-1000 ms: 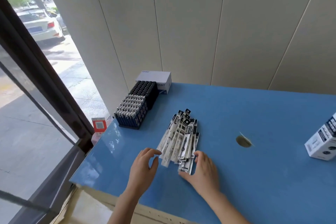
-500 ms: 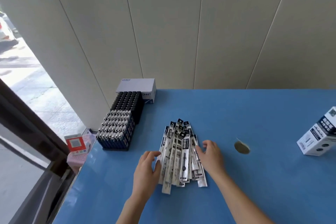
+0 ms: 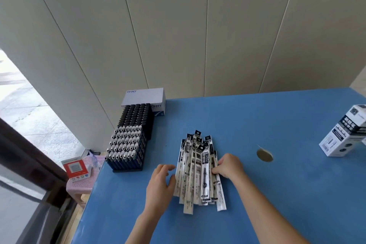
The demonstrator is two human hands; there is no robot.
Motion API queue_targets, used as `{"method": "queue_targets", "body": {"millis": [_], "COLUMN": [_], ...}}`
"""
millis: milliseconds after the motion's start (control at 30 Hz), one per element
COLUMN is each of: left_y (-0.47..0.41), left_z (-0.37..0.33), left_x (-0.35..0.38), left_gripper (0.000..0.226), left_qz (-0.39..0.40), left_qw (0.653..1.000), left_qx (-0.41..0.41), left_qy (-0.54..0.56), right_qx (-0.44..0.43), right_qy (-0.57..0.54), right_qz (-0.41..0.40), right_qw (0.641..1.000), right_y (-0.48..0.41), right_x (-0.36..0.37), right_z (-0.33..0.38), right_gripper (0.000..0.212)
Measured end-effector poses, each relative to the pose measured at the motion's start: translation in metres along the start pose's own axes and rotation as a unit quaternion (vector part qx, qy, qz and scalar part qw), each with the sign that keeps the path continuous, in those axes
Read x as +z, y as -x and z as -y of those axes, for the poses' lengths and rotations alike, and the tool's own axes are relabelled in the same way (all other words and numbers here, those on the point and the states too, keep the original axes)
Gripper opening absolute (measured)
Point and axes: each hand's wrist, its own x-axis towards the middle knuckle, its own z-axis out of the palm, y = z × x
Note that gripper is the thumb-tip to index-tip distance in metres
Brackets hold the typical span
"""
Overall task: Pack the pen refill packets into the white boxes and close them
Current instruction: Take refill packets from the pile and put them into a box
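The flat blue desk [image 3: 277,194] in front of me carries everything. At its far left corner stands a black plastic rack of upright dark and grey-capped pens [image 3: 128,142], with a plain white carton [image 3: 144,96] behind it against the wall. Far off by the right edge, well apart from my work, a white cardboard box with black print [image 3: 344,134] sits tilted, and I can't tell from here whether it is open.

In the middle lies the loose heap of long, thin white-and-black pen refill packets [image 3: 198,170], fanned out, with their black header ends pointing away from me and the near ends ragged. None is in a box yet, so I judge the job is at its start and the step in hand is squaring this heap into one bundle. To do it well I should press evenly from both sides, tap the near ends level against the desk, and take only as many as a box is likely to hold, since slick sleeves like these probably slide apart.

The heap lies between my hands. My left hand [image 3: 160,184] rests on the desk with relaxed fingers, its thumb just at the heap's left edge. My right hand [image 3: 229,165] has its fingers curled onto the packets at the right edge.
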Motion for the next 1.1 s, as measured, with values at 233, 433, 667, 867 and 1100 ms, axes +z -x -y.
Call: {"method": "queue_targets", "body": {"millis": [233,433,667,867,1100], "left_y": [-0.004,-0.003,-0.008,-0.019,-0.033], "left_z": [0.0,-0.003,-0.01,-0.023,-0.034], "left_x": [0.005,0.013,0.022,0.027,0.027], "left_gripper": [0.023,0.021,0.022,0.031,0.057], "left_qz": [-0.001,0.007,0.011,0.023,0.082], "left_qw": [1.0,0.998,0.997,0.992,0.981], "left_qx": [-0.02,-0.056,-0.078,-0.12,-0.16], "left_qy": [0.0,0.003,0.009,-0.016,-0.069], "right_qx": [0.013,0.049,0.062,0.071,0.091], "right_qy": [-0.005,-0.217,-0.333,-0.416,-0.496], "right_qz": [0.053,0.101,0.059,0.055,0.072], "right_qw": [0.999,0.97,0.939,0.905,0.86], "right_y": [0.0,-0.001,0.002,0.008,0.016], "right_x": [-0.003,-0.008,-0.006,-0.011,-0.015], "right_z": [-0.004,-0.023,-0.044,-0.05,-0.043], "right_gripper": [0.044,0.018,0.011,0.007,0.019]}}
